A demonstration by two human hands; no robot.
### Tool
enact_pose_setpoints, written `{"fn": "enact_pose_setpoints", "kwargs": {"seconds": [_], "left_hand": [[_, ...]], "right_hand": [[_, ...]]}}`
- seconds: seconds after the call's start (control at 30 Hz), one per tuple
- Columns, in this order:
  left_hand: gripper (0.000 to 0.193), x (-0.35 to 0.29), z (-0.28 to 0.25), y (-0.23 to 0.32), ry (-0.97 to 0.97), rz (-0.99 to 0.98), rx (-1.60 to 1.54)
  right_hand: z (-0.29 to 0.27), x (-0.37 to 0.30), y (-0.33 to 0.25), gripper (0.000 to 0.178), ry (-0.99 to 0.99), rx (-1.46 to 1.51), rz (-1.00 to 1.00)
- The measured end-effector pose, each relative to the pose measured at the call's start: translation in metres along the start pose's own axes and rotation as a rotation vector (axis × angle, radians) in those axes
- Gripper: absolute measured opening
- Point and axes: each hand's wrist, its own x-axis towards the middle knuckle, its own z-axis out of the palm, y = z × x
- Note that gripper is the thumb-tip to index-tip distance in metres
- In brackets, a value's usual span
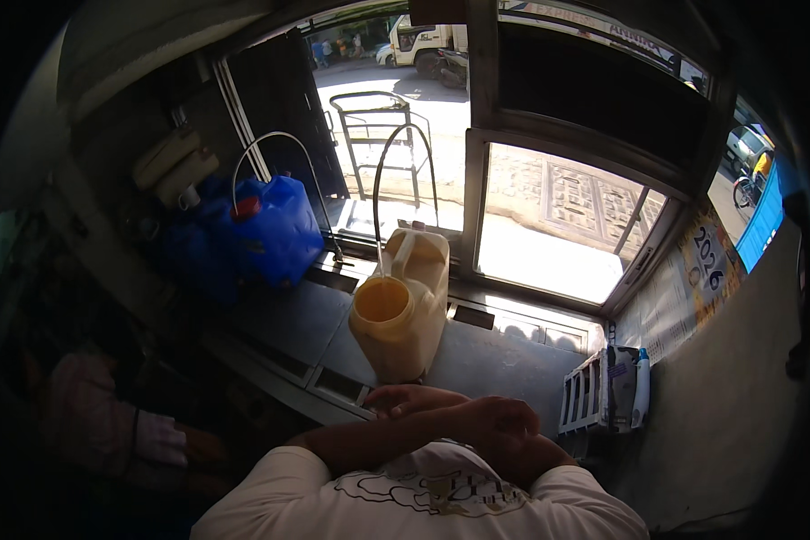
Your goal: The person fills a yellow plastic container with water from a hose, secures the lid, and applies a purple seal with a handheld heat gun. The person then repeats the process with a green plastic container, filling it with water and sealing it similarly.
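The left forearm (378, 442) runs from left to right, crossed on the near side of the right forearm. The left hand (504, 418) lies bent over the right arm (528, 459), its fingers partly shadowed. The right hand (407, 400) emerges beyond the left forearm, pointing left with fingers (378, 394) loosely extended.

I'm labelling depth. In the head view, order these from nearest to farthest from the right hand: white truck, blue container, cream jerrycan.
1. Cream jerrycan: just ahead of the right hand.
2. Blue container: farther ahead, to the left.
3. White truck: outside, farthest ahead.
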Motion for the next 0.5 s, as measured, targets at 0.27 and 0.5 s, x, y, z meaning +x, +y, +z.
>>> {"fn": "enact_pose_setpoints", "kwargs": {"seconds": [0.27,0.5], "left_hand": [[0.043,-0.002,-0.003,-0.016,-0.016,0.071,-0.25],[0.046,-0.004,-0.01,-0.011,0.02,0.122,-0.489]], "right_hand": [[0.014,0.003,-0.013,0.068,-0.016,0.041,-0.065],[0.008,0.007,-0.014,0.068,-0.05,-0.033,-0.097]]}}
